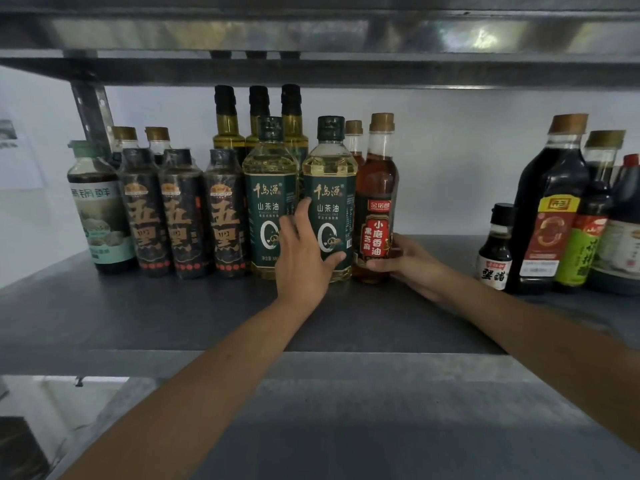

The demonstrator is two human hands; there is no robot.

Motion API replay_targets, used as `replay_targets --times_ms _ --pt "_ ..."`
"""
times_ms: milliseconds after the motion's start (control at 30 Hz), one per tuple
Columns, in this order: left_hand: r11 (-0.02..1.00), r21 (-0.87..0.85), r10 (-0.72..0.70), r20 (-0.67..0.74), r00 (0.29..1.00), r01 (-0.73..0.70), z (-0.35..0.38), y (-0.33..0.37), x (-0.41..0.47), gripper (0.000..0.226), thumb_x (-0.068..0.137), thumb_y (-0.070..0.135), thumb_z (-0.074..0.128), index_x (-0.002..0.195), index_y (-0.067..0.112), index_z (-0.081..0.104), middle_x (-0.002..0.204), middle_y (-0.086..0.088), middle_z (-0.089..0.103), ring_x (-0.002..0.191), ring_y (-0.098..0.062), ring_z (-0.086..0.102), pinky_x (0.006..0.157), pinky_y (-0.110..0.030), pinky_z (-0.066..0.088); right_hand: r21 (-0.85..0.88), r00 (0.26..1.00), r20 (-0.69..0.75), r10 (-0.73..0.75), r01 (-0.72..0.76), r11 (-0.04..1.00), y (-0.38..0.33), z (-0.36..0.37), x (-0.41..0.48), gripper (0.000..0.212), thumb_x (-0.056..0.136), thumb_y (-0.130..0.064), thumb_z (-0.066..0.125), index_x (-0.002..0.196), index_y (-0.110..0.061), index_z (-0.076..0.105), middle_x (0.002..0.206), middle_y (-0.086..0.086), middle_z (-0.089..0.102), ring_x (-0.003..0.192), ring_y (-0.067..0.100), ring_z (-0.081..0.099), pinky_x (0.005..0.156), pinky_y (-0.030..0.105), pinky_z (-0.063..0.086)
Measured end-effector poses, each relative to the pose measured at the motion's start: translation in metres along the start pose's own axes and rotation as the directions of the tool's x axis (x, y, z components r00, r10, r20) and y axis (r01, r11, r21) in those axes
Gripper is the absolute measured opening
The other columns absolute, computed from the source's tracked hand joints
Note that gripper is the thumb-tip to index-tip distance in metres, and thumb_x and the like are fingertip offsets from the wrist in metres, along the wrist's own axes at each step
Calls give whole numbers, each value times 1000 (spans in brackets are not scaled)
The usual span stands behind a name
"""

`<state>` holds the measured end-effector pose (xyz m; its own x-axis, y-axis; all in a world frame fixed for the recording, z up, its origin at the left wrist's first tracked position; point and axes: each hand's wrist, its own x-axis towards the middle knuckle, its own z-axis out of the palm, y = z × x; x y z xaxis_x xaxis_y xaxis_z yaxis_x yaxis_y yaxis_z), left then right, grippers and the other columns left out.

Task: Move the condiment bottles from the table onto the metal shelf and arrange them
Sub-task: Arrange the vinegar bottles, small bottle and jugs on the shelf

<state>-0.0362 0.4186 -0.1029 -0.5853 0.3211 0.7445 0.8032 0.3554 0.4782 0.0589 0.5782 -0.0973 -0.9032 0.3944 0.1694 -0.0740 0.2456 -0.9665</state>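
A row of condiment bottles stands on the grey metal shelf [346, 327]. My left hand [304, 251] grips the lower half of a green-labelled camellia oil bottle [329, 174], thumb on its front and fingers reaching between it and its twin [270, 178] on the left. My right hand [408, 261] holds the base of a sesame oil bottle [375, 188] with a red label, standing right beside the oil bottle. Both bottles are upright on the shelf.
Left of the oils stand three dark wrapped bottles [183, 216] and a pale-labelled sauce bottle [98, 209], with olive oil bottles [227, 126] behind. A cluster of dark soy and vinegar bottles [554, 209] fills the right end. Bare shelf lies between the sesame oil and that cluster. An upper shelf [311, 32] hangs close above.
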Motion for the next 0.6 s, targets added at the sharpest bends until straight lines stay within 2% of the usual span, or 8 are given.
replay_targets --times_ms 100,167,267,367,533,600 --pt "1000 -5 0 -2 1000 0 0 0 0 98 71 27 81 145 17 18 136 -10 30 128 -26 38 85 -40 51 11 1000 23 12 -13 1000 0 -3 -2 59 76 -3 70 129 -15 47 114 -1 62 107 12 57 91 28 46" --pt "1000 -6 3 -2 1000 -3 0 0 0 97 71 26 81 145 16 18 135 -10 31 127 -27 39 83 -39 51 1 1000 19 15 -15 1000 1 -4 -2 56 78 -4 68 129 -17 47 115 -2 60 109 14 55 93 30 46" --pt "1000 -1 8 1 1000 -8 0 0 0 97 72 27 81 145 16 19 134 -11 32 126 -27 39 81 -38 52 3 1000 -1 3 -3 1000 6 -7 1 64 78 -5 69 136 -14 44 127 4 57 119 19 52 101 36 44" --pt "1000 5 11 0 1000 -11 -1 0 -1 97 72 27 80 145 16 19 134 -11 32 125 -26 40 79 -37 52 -6 1000 -22 -22 22 1000 7 -7 -1 68 77 -7 71 139 -15 42 132 5 55 123 21 51 103 38 43" --pt "1000 1 19 5 1000 -19 -1 -1 -1 96 73 27 80 145 15 18 133 -11 33 124 -26 41 79 -38 52 -60 997 -47 -60 57 997 9 -4 -3 83 64 -29 77 139 -19 42 135 2 53 126 21 47 109 48 37" --pt "1000 7 18 9 1000 -18 0 -2 0 96 73 27 79 146 15 18 133 -11 33 125 -26 41 80 -38 52 -85 997 -56 -56 52 995 9 -3 -3 83 66 -31 77 140 -19 42 135 2 53 127 21 47 108 50 36"
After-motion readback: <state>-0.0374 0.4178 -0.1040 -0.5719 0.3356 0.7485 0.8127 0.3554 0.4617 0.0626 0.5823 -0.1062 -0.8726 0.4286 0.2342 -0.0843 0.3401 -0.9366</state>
